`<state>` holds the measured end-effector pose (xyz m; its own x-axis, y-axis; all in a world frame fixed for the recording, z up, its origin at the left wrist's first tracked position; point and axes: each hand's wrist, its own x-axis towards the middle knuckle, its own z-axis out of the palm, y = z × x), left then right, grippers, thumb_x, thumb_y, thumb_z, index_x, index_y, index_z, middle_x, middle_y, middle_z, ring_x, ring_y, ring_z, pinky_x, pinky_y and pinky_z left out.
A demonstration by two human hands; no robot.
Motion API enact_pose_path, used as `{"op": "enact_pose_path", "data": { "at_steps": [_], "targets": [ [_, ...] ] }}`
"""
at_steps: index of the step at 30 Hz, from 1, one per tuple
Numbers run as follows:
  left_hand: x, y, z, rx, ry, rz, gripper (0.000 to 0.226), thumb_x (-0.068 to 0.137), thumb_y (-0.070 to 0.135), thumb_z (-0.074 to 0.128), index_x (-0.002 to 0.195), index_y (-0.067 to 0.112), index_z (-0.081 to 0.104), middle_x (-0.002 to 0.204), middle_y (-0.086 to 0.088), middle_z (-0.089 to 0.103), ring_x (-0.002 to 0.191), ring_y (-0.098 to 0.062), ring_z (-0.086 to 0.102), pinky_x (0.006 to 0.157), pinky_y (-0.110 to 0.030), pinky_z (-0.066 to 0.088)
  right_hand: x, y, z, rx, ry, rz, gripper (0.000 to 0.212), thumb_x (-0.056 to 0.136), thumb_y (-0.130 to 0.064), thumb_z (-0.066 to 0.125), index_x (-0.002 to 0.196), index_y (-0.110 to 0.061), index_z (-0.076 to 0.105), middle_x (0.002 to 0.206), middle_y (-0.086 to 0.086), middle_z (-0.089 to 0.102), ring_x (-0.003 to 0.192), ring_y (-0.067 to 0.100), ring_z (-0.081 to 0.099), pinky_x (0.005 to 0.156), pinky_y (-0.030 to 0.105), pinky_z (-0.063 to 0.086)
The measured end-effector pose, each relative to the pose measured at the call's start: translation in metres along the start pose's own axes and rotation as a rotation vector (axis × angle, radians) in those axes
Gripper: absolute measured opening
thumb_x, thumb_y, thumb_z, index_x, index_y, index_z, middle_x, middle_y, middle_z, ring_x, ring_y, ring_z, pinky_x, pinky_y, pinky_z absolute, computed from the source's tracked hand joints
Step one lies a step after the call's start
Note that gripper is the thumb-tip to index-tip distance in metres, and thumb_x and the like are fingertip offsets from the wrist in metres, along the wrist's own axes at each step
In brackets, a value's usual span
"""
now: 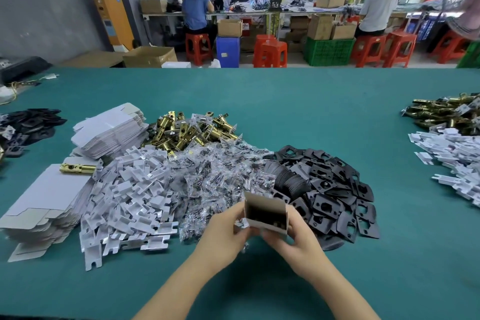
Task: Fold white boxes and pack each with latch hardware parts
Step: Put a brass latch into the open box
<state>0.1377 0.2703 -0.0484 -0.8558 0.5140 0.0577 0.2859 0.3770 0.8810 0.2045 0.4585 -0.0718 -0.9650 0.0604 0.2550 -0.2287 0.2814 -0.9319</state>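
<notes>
A small white box (265, 212) with its top open is held above the green table (311, 112), dark parts showing inside it. My left hand (223, 234) grips its left side and my right hand (291, 236) grips its right side and underside. Behind it lie piles of parts: white card inserts (132, 195), bagged screws (207, 176), black plates (327, 184) and brass latches (189, 132). Flat white box blanks are stacked at the left (46, 197) and behind (111, 132). One brass latch (78, 169) lies on the near stack.
More black plates (28, 127) lie at the far left edge. A second heap of brass latches (446, 112) and white inserts (452, 153) sits at the right. Beyond the table, people sit on red stools (270, 53) at another bench with cartons.
</notes>
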Motion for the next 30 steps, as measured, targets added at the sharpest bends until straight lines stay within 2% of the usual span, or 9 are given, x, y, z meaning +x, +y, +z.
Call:
{"op": "enact_pose_path", "data": {
  "at_steps": [2, 4, 9, 12, 16, 21, 24, 27, 30],
  "targets": [
    [0.000, 0.000, -0.003, -0.105, -0.068, -0.087, 0.041, 0.087, 0.013, 0.069, 0.100, 0.052, 0.065, 0.101, 0.015, 0.075, 0.044, -0.016, 0.057, 0.041, -0.028, 0.046, 0.003, -0.003, -0.001, -0.018, -0.047, 0.052, 0.038, 0.093, -0.027, 0.069, 0.125, -0.044, 0.059, 0.120, -0.008, 0.069, 0.113, 0.013, 0.066, 0.095, 0.033, 0.055],
    [0.001, -0.001, -0.005, -0.218, -0.132, -0.154, 0.032, 0.087, 0.015, 0.069, 0.104, 0.042, 0.068, 0.103, 0.009, 0.076, 0.038, -0.016, 0.051, 0.038, -0.025, 0.041, 0.004, -0.007, -0.003, -0.105, -0.068, 0.083, 0.031, 0.089, -0.045, 0.064, 0.118, -0.054, 0.055, 0.111, -0.017, 0.070, 0.103, 0.008, 0.066, 0.086, 0.028, 0.055],
    [0.000, -0.004, -0.007, -0.319, -0.226, -0.218, 0.008, 0.096, 0.010, 0.069, 0.103, 0.011, 0.065, 0.070, 0.004, 0.070, 0.038, -0.013, 0.050, 0.039, -0.023, 0.039, 0.010, -0.015, -0.008, -0.328, -0.158, 0.051, 0.032, 0.087, -0.057, 0.055, 0.119, -0.054, 0.048, 0.106, -0.026, 0.068, 0.094, 0.004, 0.065, 0.075, 0.021, 0.050],
    [0.000, 0.000, -0.006, -0.356, -0.226, -0.236, 0.009, 0.096, 0.008, 0.068, 0.104, 0.007, 0.065, 0.071, 0.001, 0.070, 0.040, -0.015, 0.052, 0.040, -0.024, 0.041, 0.014, -0.014, -0.015, -0.336, -0.179, 0.073, 0.034, 0.087, -0.061, 0.057, 0.119, -0.054, 0.049, 0.106, -0.027, 0.068, 0.095, 0.002, 0.064, 0.077, 0.023, 0.051],
    [-0.001, 0.007, -0.003, -0.180, -0.089, -0.173, 0.017, 0.094, 0.014, 0.066, 0.100, 0.029, 0.067, 0.079, 0.004, 0.074, 0.040, -0.017, 0.054, 0.042, -0.025, 0.041, 0.014, -0.006, -0.019, -0.101, -0.167, 0.100, 0.039, 0.089, -0.049, 0.069, 0.126, -0.041, 0.058, 0.114, -0.010, 0.070, 0.104, 0.012, 0.067, 0.091, 0.036, 0.055],
    [-0.005, 0.011, -0.006, 0.052, -0.048, -0.036, 0.042, 0.092, 0.017, 0.066, 0.101, 0.057, 0.059, 0.081, 0.032, 0.068, 0.045, -0.007, 0.056, 0.049, -0.013, 0.040, 0.008, -0.001, -0.007, 0.090, -0.101, 0.123, 0.036, 0.083, -0.040, 0.078, 0.118, -0.046, 0.068, 0.118, -0.008, 0.073, 0.111, 0.008, 0.069, 0.092, 0.020, 0.052],
    [-0.007, 0.011, -0.007, 0.136, -0.025, 0.100, 0.044, 0.093, 0.020, 0.069, 0.106, 0.060, 0.057, 0.073, 0.037, 0.061, 0.045, -0.003, 0.046, 0.050, -0.011, 0.035, 0.004, 0.006, -0.004, 0.126, -0.043, 0.154, 0.032, 0.087, -0.030, 0.080, 0.118, -0.034, 0.071, 0.116, -0.003, 0.075, 0.110, 0.012, 0.070, 0.094, 0.027, 0.054],
    [-0.007, 0.010, -0.008, 0.249, 0.015, 0.200, 0.043, 0.092, 0.025, 0.069, 0.116, 0.059, 0.055, 0.080, 0.038, 0.059, 0.053, -0.003, 0.048, 0.053, -0.012, 0.035, 0.004, 0.011, -0.004, 0.154, -0.042, 0.182, 0.034, 0.089, -0.008, 0.078, 0.122, -0.012, 0.068, 0.115, 0.004, 0.076, 0.109, 0.019, 0.071, 0.093, 0.032, 0.056],
    [-0.006, 0.006, -0.009, 0.364, -0.001, 0.160, 0.041, 0.090, 0.032, 0.069, 0.121, 0.054, 0.053, 0.087, 0.051, 0.052, 0.072, 0.018, 0.051, 0.058, -0.010, 0.031, 0.002, 0.015, 0.002, 0.179, -0.017, 0.227, 0.036, 0.087, 0.002, 0.076, 0.120, -0.004, 0.066, 0.112, 0.009, 0.076, 0.104, 0.017, 0.071, 0.091, 0.031, 0.055]
  ]
}}
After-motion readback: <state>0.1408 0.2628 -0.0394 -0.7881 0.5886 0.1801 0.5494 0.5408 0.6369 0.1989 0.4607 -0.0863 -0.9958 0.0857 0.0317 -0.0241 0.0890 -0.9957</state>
